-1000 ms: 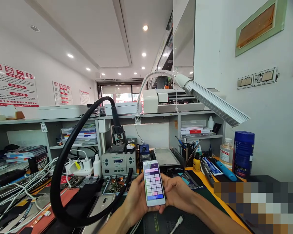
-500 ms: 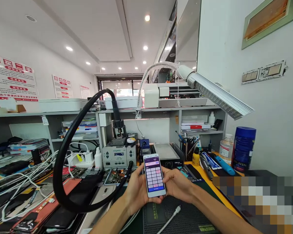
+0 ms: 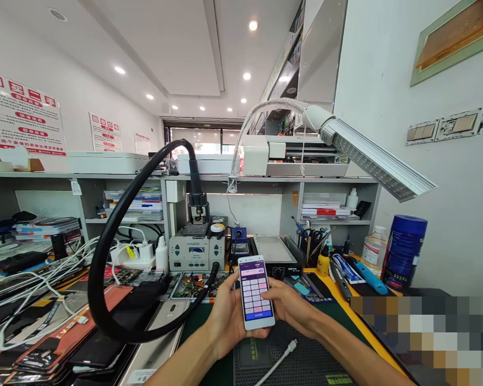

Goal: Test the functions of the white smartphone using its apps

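A white smartphone (image 3: 256, 291) with a lit purple keypad screen is upright in front of me, above a dark green work mat (image 3: 306, 359). My left hand (image 3: 225, 316) grips its left edge and back. My right hand (image 3: 292, 305) wraps the right side, with the thumb resting on the screen. A white charging cable end (image 3: 290, 347) lies on the mat just below the phone.
A thick black hose (image 3: 104, 252) arcs from a grey rework station (image 3: 196, 249) across the left. Phone parts and white cables (image 3: 44, 279) crowd the left bench. A desk lamp (image 3: 370, 158), blue can (image 3: 404, 249), bottles and tools stand on the right. Shelves run along the back.
The view has tilted slightly and shifted; the phone stays held in both hands, now a little lower and nearer the mat. The right thumb has moved onto the screen.
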